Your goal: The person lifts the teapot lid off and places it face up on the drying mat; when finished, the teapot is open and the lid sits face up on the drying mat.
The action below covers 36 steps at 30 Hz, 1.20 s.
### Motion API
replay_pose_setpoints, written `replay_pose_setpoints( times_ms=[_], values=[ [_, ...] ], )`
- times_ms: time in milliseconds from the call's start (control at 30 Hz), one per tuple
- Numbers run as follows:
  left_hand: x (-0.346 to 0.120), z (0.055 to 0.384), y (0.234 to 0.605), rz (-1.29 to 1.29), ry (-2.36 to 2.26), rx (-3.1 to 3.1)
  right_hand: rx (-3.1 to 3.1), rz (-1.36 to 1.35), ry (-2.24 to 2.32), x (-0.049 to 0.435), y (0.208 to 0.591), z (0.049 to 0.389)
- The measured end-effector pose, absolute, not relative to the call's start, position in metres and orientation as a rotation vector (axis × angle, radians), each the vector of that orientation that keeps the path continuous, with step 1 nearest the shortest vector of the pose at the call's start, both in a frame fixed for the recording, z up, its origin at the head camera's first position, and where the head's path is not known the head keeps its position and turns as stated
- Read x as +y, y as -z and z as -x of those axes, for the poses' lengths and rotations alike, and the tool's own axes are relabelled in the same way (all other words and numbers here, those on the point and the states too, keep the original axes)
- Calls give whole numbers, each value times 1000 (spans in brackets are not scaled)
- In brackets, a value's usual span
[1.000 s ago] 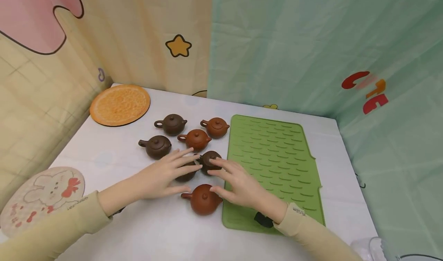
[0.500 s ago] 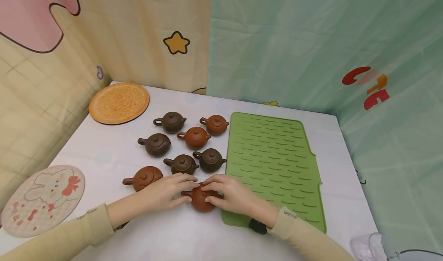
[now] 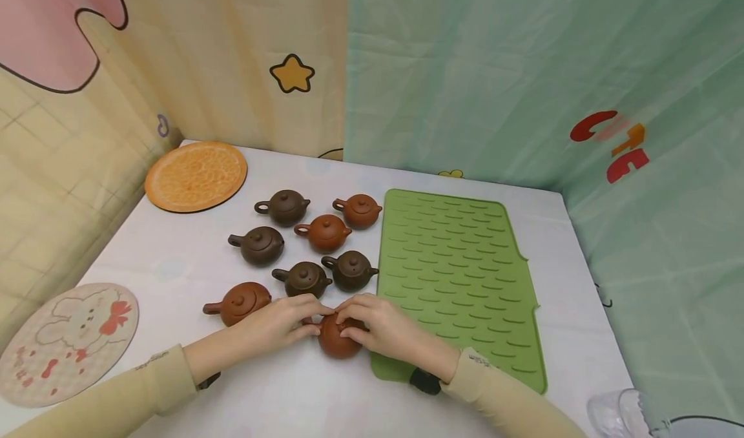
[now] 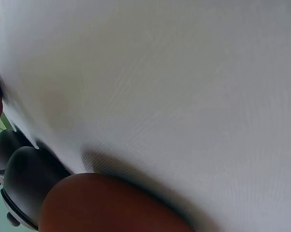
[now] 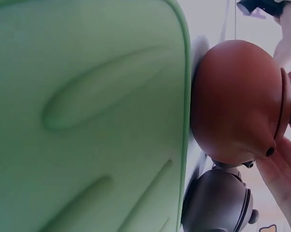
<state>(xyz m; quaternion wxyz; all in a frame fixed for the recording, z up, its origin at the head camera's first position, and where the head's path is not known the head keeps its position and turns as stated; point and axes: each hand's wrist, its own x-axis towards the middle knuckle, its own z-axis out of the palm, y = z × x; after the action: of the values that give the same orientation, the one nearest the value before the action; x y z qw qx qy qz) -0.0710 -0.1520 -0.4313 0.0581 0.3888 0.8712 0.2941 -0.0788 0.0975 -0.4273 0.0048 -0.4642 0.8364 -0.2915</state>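
A reddish-brown clay teapot (image 3: 339,345) stands on the white table between my hands, its handle to the left. My left hand (image 3: 285,322) grips that handle between thumb and fingers. Over the top, my right hand (image 3: 380,325) pinches the lid at its knob, which the fingers mostly hide. The right wrist view shows the same teapot (image 5: 234,101) from its spout side, with fingers at the lid on the right edge. Just behind my left hand sits another reddish-brown teapot (image 3: 244,302). Two dark brown teapots, one (image 3: 305,278) left of the other (image 3: 351,270), stand beyond my fingertips.
Farther back are two dark teapots (image 3: 260,244) and two orange-brown ones (image 3: 327,232). A green ridged mat (image 3: 456,283) lies on the right. On the left lie an orange round mat (image 3: 196,176) and a rabbit-print mat (image 3: 75,341). A clear glass (image 3: 616,412) is at front right.
Both hands came down and together from above the teapots onto the front reddish-brown teapot. The left hand took hold of its handle, and the right hand's fingers closed at its lid.
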Motion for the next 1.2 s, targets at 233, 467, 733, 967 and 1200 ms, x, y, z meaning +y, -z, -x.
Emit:
replay_pose_setpoints(
  times_ms=[233,467,733,967,1200],
  values=[
    [-151,70,433,-1032,-949,2599,2451,1133,1243,107,428,80],
    [-150,72,433,-1045,-933,2628,1976,353,1700,143,427,94],
    [-148,73,430,-1070,-906,2631,1410,150,1997,181,439,99],
    [-147,72,428,-1043,-884,2638,1564,78,1937,197,444,97],
    [-148,73,428,-1051,-872,2636,1929,-49,1691,203,443,90]
  ],
)
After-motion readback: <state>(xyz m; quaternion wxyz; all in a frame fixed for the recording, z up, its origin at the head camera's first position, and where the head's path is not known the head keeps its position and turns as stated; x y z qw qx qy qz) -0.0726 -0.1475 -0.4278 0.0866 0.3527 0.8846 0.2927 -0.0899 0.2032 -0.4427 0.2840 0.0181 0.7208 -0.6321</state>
